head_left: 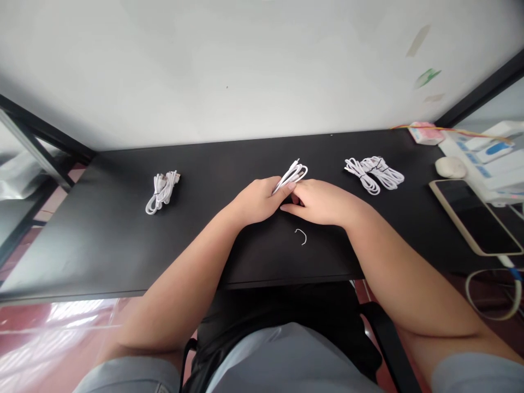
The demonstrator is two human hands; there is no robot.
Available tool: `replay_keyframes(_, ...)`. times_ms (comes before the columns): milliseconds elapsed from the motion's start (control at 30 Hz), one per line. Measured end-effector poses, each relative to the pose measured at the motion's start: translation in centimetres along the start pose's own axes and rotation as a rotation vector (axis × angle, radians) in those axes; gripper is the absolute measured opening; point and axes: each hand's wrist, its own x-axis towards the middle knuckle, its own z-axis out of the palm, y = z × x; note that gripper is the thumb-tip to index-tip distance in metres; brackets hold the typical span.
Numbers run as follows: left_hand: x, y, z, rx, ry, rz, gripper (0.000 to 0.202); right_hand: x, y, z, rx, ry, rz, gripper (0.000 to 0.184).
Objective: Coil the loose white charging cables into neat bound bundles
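Observation:
My left hand (pixel 257 200) and my right hand (pixel 321 201) meet at the middle of a black table (pixel 123 240). Both are closed on a folded white cable (pixel 293 173), whose loops stick out beyond my fingers toward the wall. A small white twist tie (pixel 302 236) lies on the table just in front of my hands. A tied white cable bundle (pixel 162 190) lies to the left. Two more white cable bundles (pixel 374 173) lie to the right.
A smartphone (pixel 475 215) lies face up at the right, with a cord running off its near end. Behind it are a pale round object (pixel 450 167), white boxes (pixel 491 158) and a pink packet (pixel 424 132). A white wall stands behind the table.

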Motion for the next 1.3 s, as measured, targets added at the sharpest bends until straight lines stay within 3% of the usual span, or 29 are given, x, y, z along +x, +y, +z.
replay_keyframes(1300,-0.09,0.43,-0.14,0.008,-0.027,-0.009,0.054,-0.15,0.07,0.05,0.007,-0.013,-0.008,0.024)
